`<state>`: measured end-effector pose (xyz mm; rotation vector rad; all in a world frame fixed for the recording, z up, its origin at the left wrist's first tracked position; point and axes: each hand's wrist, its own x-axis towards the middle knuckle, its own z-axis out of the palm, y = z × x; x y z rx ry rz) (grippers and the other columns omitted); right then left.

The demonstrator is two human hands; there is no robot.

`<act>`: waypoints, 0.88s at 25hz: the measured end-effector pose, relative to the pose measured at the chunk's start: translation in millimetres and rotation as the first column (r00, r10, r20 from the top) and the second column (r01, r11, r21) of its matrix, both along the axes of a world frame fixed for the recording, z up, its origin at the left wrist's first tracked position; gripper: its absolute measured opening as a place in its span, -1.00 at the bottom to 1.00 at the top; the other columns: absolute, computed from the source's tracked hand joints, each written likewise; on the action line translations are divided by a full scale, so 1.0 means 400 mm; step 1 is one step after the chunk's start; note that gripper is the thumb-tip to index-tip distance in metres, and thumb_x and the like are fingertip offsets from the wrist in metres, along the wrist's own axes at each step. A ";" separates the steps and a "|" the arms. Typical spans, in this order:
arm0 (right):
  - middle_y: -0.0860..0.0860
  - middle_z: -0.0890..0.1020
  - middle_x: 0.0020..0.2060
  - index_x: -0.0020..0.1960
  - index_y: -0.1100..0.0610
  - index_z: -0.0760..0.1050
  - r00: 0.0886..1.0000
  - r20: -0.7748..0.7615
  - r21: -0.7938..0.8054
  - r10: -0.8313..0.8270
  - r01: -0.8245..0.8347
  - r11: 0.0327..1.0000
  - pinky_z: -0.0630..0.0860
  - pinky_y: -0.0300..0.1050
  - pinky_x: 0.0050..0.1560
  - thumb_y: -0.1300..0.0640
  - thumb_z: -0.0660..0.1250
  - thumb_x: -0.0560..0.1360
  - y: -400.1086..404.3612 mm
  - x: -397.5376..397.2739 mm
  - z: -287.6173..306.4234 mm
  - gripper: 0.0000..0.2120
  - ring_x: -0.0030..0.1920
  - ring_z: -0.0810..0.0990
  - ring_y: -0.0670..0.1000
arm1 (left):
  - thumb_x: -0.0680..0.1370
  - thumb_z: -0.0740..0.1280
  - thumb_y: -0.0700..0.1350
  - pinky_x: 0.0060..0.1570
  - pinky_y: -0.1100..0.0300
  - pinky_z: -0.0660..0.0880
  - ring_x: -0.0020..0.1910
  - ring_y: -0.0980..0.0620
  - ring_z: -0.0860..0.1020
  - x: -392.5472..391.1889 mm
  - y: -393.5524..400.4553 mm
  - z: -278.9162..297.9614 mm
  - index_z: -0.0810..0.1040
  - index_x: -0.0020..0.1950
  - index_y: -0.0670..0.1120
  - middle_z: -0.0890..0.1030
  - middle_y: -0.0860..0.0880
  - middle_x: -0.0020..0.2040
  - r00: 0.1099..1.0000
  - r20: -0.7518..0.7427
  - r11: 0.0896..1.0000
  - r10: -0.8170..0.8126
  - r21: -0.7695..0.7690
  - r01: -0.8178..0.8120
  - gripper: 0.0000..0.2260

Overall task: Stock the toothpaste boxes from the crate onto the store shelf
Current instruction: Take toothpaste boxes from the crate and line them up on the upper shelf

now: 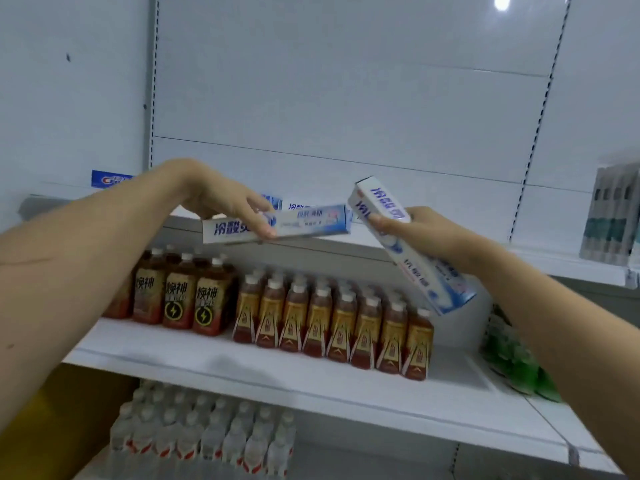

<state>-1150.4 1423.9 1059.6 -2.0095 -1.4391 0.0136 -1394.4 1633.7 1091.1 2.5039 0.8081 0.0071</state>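
Note:
My left hand (225, 199) grips a white and blue toothpaste box (311, 221) from above, holding it level at the front edge of the upper shelf (561, 261). My right hand (422, 233) holds a second toothpaste box (412, 251), tilted with its far end up and its near end down to the right. Behind the left hand more toothpaste boxes (298, 204) lie on the shelf, partly hidden. A blue boxed toothpaste (109, 178) lies further left on the same shelf. The crate is out of view.
On the shelf below stand brown drink bottles (180, 296) and several rows of amber tea bottles (332, 323). Green bottles (512, 355) sit at the right, clear water bottles (207, 434) on the lowest level. Grey packaged goods (609, 220) stand at the upper shelf's right end.

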 end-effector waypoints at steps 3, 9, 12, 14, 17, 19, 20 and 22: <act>0.13 0.71 -0.23 -0.03 0.16 0.57 0.985 -0.092 0.015 -0.147 0.148 0.989 0.61 -0.06 -0.26 -0.48 0.13 0.40 0.018 0.064 0.050 -0.30 -0.32 0.69 0.12 | 0.23 0.52 0.27 -0.06 0.04 0.61 -0.03 -0.02 0.66 0.023 0.061 0.063 0.55 0.19 0.10 0.64 -0.08 0.12 0.987 0.161 0.998 -0.006 0.059 -0.003 -0.42; 0.22 0.67 -0.19 -0.01 0.21 0.55 0.949 -0.186 0.052 -0.253 0.267 0.962 0.56 -0.08 -0.25 -0.49 0.08 0.44 0.092 0.213 0.099 -0.25 -0.33 0.64 0.17 | 0.23 0.46 0.37 0.02 -0.03 0.62 -0.02 -0.06 0.65 0.199 0.131 0.105 0.45 0.11 0.29 0.61 -0.01 0.11 0.974 0.226 0.965 -0.024 0.260 -0.036 -0.49; 0.18 0.65 -0.16 -0.04 0.19 0.49 0.954 -0.006 0.053 -0.300 0.300 0.953 0.46 -0.14 -0.27 -0.46 0.12 0.45 0.156 0.303 0.131 -0.32 -0.34 0.58 0.12 | 0.42 0.44 0.24 -0.03 0.05 0.57 -0.09 -0.02 0.62 0.315 0.175 0.098 0.44 0.23 0.20 0.61 -0.02 0.08 0.975 0.220 0.940 -0.024 0.337 -0.053 -0.56; 0.13 0.62 -0.14 -0.07 0.16 0.47 0.948 0.155 0.045 -0.278 0.274 0.961 0.41 -0.13 -0.25 -0.45 0.14 0.45 0.210 0.364 0.153 -0.36 -0.30 0.56 0.07 | 0.43 0.44 0.22 -0.05 0.09 0.54 -0.11 0.00 0.59 0.393 0.211 0.091 0.44 0.24 0.17 0.60 -0.02 0.07 0.979 0.204 0.929 -0.015 0.365 -0.062 -0.57; 0.04 0.60 -0.12 -0.05 0.10 0.49 0.918 0.341 -0.059 -0.200 0.233 0.971 0.45 -0.12 -0.18 -0.44 0.17 0.45 0.295 0.439 0.161 -0.42 -0.20 0.58 0.03 | 0.44 0.44 0.22 0.11 0.03 0.54 -0.03 0.00 0.58 0.479 0.263 0.074 0.41 0.27 0.18 0.55 0.02 0.10 0.993 0.114 0.918 0.034 0.389 -0.076 -0.54; 0.00 0.59 -0.05 0.05 0.06 0.51 0.906 0.404 -0.155 -0.127 0.205 0.967 0.48 -0.07 -0.07 -0.45 0.19 0.43 0.352 0.484 0.161 -0.41 -0.10 0.59 0.03 | 0.44 0.45 0.19 0.20 -0.02 0.49 0.03 -0.01 0.55 0.520 0.298 0.062 0.38 0.29 0.19 0.52 0.03 0.13 0.996 0.057 0.918 0.069 0.388 -0.086 -0.52; -0.01 0.59 0.01 0.11 0.05 0.51 0.901 0.423 -0.204 -0.090 0.192 0.960 0.48 -0.05 -0.01 -0.45 0.21 0.41 0.379 0.499 0.163 -0.40 -0.05 0.59 0.04 | 0.44 0.45 0.18 0.21 -0.02 0.47 0.04 -0.01 0.54 0.532 0.313 0.059 0.38 0.30 0.19 0.51 0.03 0.14 0.996 0.034 0.919 0.086 0.384 -0.092 -0.52; -0.04 0.55 0.08 0.25 0.01 0.47 0.888 0.459 -0.289 -0.024 0.174 0.941 0.48 0.00 0.10 -0.44 0.24 0.40 0.426 0.522 0.165 -0.35 0.03 0.56 0.05 | 0.44 0.46 0.18 0.19 0.00 0.49 0.05 0.00 0.54 0.546 0.337 0.055 0.38 0.30 0.21 0.49 0.05 0.14 0.991 -0.012 0.915 0.130 0.388 -0.115 -0.52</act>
